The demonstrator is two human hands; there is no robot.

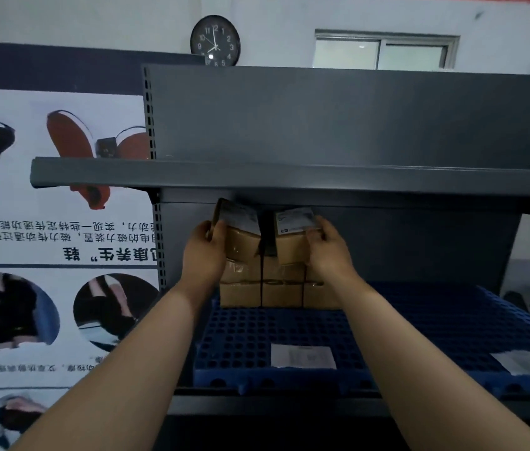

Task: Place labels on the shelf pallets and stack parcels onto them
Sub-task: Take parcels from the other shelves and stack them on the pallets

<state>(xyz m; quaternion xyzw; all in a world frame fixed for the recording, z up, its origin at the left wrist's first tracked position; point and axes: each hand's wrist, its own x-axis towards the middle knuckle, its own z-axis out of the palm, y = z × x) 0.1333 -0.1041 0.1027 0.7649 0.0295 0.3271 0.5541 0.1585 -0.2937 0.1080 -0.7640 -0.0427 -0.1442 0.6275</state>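
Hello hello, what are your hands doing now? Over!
Left hand and right hand each grip a parcel atop the stack. Blue pallet labelled. Upper shelf close overhead.

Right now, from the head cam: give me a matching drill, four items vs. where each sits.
Items:
1. clock
2. white label
3. left hand
4. shoe poster

Places:
A. lying flat on the front of the blue pallet
B. left of the shelf unit
C. on the wall above the shelf back panel
D. gripping a tilted parcel on top of the stack

Pairs: 1-C, 2-A, 3-D, 4-B
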